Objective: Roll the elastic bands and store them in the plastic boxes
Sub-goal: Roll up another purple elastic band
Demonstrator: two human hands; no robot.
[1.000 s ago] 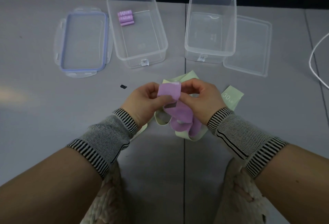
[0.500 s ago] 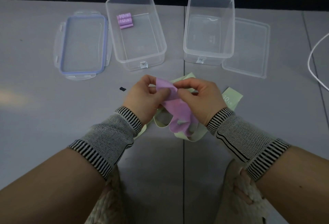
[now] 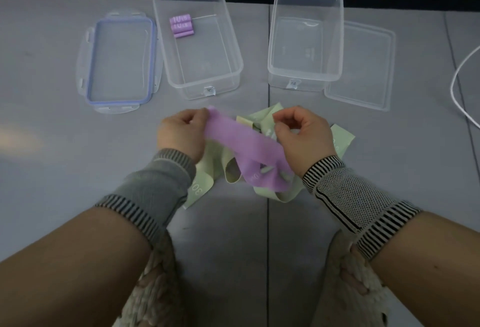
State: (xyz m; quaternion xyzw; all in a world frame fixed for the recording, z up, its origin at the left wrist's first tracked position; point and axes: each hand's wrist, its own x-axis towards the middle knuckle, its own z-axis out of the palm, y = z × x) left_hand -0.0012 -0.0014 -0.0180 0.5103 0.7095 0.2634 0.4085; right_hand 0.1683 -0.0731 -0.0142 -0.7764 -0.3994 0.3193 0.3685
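My left hand (image 3: pixel 181 133) pinches one end of a flat purple elastic band (image 3: pixel 241 142). The band runs slantwise down to the right, under the thumb side of my right hand (image 3: pixel 302 135), whose fingers are curled shut; its far end hangs by my right wrist. Beneath both hands lies a heap of pale green bands (image 3: pixel 262 119) marked 30. The left clear box (image 3: pixel 235 51) holds three purple rolls (image 3: pixel 181 26) in its far left corner. Nothing is inside the right clear box (image 3: pixel 304 77).
A lid with a blue seal (image 3: pixel 119 56) lies left of the left box. A plain clear lid (image 3: pixel 361 67) lies right of the right box. A white cable (image 3: pixel 457 77) curves at the right edge. Knitted cream fabric (image 3: pixel 155 287) covers my lap.
My hands have moved apart. The purple band, folded small between my fingertips before, is now drawn out flat, with my left hand carrying its end to the left.
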